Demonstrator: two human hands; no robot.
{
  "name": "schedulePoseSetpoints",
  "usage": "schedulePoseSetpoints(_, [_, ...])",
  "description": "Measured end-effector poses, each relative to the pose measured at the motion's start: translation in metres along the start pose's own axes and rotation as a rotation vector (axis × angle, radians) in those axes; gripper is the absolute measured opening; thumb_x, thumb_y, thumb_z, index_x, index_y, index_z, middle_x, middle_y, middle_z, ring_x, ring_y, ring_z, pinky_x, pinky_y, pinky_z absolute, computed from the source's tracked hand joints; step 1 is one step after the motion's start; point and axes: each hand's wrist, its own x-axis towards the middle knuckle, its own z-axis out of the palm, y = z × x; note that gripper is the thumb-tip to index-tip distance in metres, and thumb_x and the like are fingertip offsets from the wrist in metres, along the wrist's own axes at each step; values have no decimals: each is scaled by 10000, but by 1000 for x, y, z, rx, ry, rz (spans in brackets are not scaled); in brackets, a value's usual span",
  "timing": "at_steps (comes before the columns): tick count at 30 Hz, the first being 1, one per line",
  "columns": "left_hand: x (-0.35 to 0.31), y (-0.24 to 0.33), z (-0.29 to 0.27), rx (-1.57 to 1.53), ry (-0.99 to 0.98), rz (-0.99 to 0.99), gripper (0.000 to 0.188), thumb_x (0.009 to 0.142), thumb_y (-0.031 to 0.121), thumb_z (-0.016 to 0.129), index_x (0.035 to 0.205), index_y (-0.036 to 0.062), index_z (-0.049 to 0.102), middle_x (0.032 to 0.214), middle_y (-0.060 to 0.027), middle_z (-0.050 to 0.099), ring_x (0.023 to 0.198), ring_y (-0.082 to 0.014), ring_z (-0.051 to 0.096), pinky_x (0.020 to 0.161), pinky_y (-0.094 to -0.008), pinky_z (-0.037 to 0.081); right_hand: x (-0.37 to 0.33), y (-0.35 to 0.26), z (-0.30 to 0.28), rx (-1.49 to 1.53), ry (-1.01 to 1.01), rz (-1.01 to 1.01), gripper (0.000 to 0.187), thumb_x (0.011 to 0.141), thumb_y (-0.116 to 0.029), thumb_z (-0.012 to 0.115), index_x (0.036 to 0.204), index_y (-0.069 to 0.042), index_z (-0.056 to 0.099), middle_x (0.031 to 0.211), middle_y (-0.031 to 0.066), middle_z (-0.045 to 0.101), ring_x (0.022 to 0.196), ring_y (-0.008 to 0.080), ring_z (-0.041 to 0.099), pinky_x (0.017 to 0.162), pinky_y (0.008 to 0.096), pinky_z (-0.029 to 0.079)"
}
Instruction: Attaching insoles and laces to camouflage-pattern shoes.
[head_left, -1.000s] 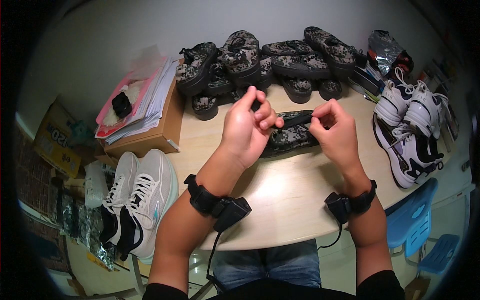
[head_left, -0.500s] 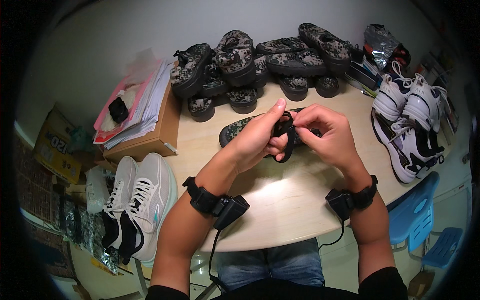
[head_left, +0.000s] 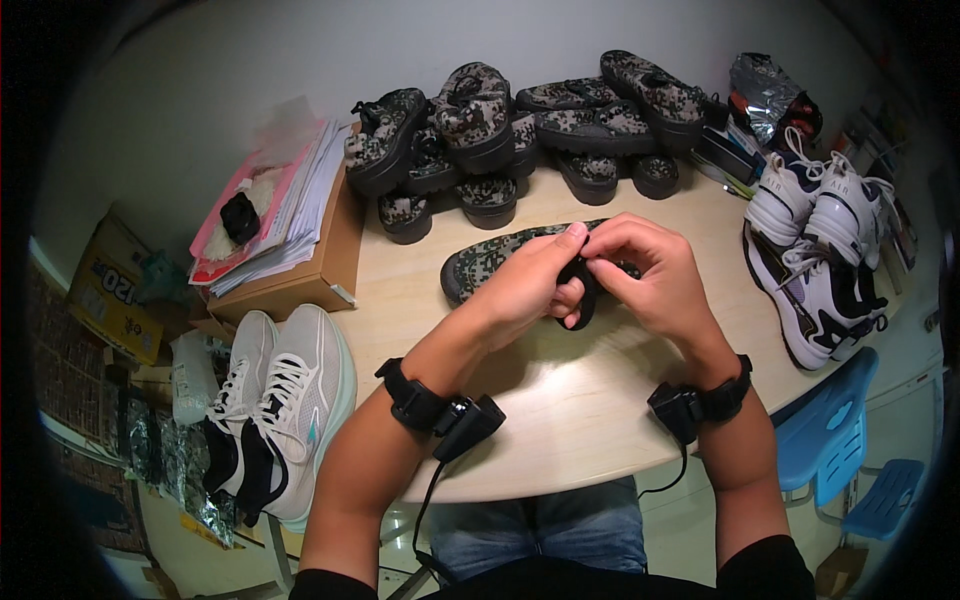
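Both hands meet above the middle of the table. My left hand (head_left: 530,278) has its fingers curled, with a flat black shoelace (head_left: 589,303) looped round them and its thumb pressed on top. Thumb and forefinger of my right hand (head_left: 658,268) pinch the same lace close to the left thumb; the exact grip is partly hidden by the fingers. Just behind and under the hands lies a camouflage shoe (head_left: 468,270) with a dark sole, its toe to the left. Most of its opening is covered by my hands.
Several camouflage shoes (head_left: 478,115) are piled along the wall. White sneakers (head_left: 800,290) stand at the right, grey-white sneakers (head_left: 295,400) at the left edge. A cardboard box (head_left: 335,265) bears papers. Wrist straps carry black devices (head_left: 470,425) with cables. A blue chair (head_left: 830,430) stands lower right.
The black lace loop has drawn in tighter around the left fingers. Both hands have shifted slightly down, still close together, and the view has moved a little.
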Motion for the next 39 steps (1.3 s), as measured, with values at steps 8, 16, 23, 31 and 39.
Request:
schedulePoseSetpoints(8, [2, 0, -1, -272, 213, 88, 417, 1029, 316, 304, 1213, -6, 494, 642, 31, 341, 508, -82, 322, 531, -272, 389, 3, 3, -7, 50, 191, 51, 133, 827, 85, 579, 940, 43, 634, 923, 60, 614, 814, 116, 630, 722, 232, 518])
schedulePoseSetpoints(16, [4, 13, -17, -335, 467, 334, 277, 960, 107, 449, 1198, -31, 479, 784, -20, 494, 772, -140, 530, 850, -391, 488, 12, 19, -55, 160, 602, 76, 135, 866, 6, 603, 991, 30, 645, 836, 78, 653, 732, 125, 635, 704, 245, 533])
schedulePoseSetpoints(23, [-10, 27, -24, 1190, 537, -121, 371, 877, 300, 546, 900, -55, 653, 717, -183, 629, 650, -211, 603, 660, -350, 484, 12, 29, -74, 170, 610, 112, 143, 873, -11, 606, 1003, 45, 629, 861, 77, 643, 748, 124, 621, 713, 251, 533])
schedulePoseSetpoints(31, [-10, 16, -12, 1110, 420, -15, 389, 874, 316, 552, 934, -52, 661, 750, -215, 646, 739, -358, 632, 710, -405, 485, 13, 20, -69, 296, 696, 71, 140, 888, 4, 575, 1017, 45, 611, 914, 96, 646, 801, 141, 631, 754, 269, 538])
schedulePoseSetpoints(39, [-1, 3, 21, 409, 10, 400, 590, 835, 89, 666, 1343, -10, 384, 1186, -95, 548, 1122, -164, 526, 955, -308, 433, 4, -8, -33, 754, 78, -115, 136, 881, 50, 541, 995, 11, 603, 1039, 129, 574, 890, 167, 614, 804, 297, 549])
